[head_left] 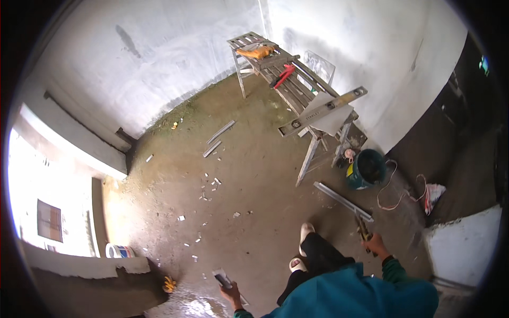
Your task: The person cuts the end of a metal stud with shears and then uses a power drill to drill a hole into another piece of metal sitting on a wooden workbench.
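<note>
Head view: the left hand (231,294)'s fingers wrap a flat trowel (220,276), likely light, stiff, best held mid-handle; the right hand (377,245)'s grip a heavier-looking metal tool (363,231).

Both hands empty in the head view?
No, the left hand holds a flat greyish item and the right hand holds a brownish tool.

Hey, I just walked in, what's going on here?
The person's left hand holds a flat, trowel-like tool. The right hand grips a snips-like tool near the end of a metal strip. A level lies across a pale sheet on a slatted bench; a green bucket stands nearby.
</note>
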A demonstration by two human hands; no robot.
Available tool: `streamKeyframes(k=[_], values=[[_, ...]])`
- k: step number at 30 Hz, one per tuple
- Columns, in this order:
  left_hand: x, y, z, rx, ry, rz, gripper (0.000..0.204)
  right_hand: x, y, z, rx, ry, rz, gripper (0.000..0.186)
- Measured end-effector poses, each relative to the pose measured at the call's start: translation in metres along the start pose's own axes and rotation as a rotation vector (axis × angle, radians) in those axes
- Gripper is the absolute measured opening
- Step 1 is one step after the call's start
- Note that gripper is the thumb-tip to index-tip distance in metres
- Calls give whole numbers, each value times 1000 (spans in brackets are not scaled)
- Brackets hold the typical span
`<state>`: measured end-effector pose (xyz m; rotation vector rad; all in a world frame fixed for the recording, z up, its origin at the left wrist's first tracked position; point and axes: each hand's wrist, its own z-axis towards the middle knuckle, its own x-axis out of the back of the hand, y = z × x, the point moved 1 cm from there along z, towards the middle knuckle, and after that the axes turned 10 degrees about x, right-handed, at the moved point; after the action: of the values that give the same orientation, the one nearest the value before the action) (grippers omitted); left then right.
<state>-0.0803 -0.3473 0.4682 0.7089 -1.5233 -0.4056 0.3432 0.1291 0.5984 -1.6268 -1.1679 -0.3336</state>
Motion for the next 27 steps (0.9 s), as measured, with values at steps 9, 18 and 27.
streamKeyframes(k=[9,18,27], values=[[-48,121,136,-183,-186,128,43,24,-229,132,321,30,730,26],[-85,290,263,-141,-263,41,21,51,-391,290,337,343,420,45],[-223,351,455,-190,-444,525,61,40,-461,448,21,507,83,49]])
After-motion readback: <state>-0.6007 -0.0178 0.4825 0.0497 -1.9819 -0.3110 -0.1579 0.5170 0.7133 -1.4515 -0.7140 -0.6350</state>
